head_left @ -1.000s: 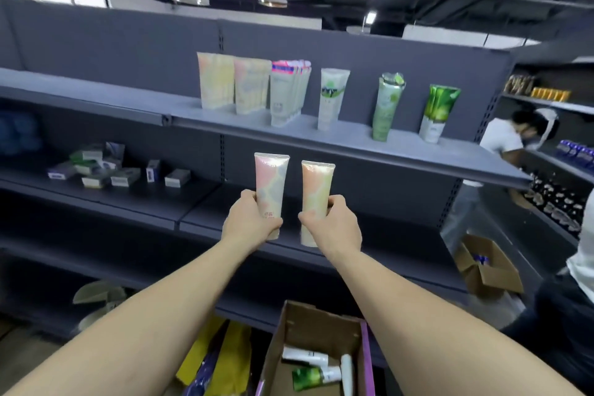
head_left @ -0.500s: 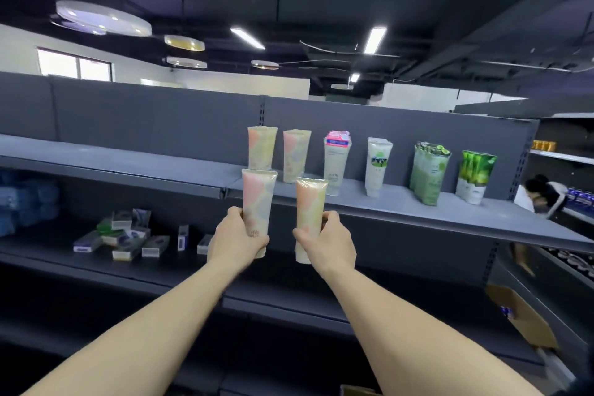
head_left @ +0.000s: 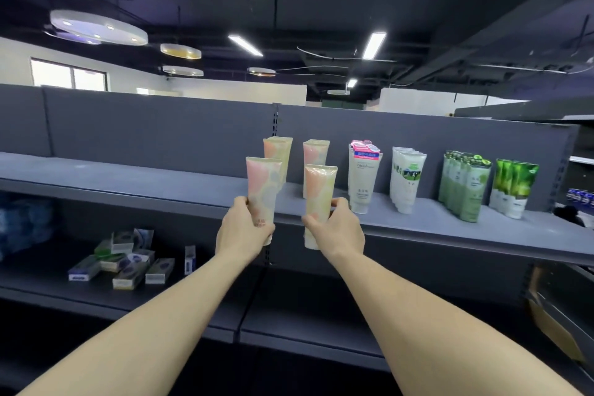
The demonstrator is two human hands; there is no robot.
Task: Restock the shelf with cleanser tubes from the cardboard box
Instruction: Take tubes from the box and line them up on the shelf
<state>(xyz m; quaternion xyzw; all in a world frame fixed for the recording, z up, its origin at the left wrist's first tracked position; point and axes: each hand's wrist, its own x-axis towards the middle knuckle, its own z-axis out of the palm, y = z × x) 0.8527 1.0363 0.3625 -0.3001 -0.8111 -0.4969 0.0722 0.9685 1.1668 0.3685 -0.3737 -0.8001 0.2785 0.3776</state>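
Note:
My left hand (head_left: 241,231) grips a pastel pink-and-yellow cleanser tube (head_left: 263,185) upright by its lower end. My right hand (head_left: 337,231) grips a matching tube (head_left: 319,191) the same way. Both tubes are raised in front of the grey top shelf (head_left: 160,185), just before its front edge. Behind them on the shelf stand two rows of the same pastel tubes, one at the left (head_left: 281,149) and one at the right (head_left: 316,151). The cardboard box is out of view.
Further right on the shelf stand white tubes with pink tops (head_left: 364,175), white tubes with a green picture (head_left: 406,182), pale green tubes (head_left: 466,185) and bright green tubes (head_left: 514,185). Small boxes (head_left: 125,259) lie on the lower shelf at the left.
Both hands have lifted their tubes up to the top shelf's level. My view has tilted upward, so the cardboard box on the floor has dropped out of sight.

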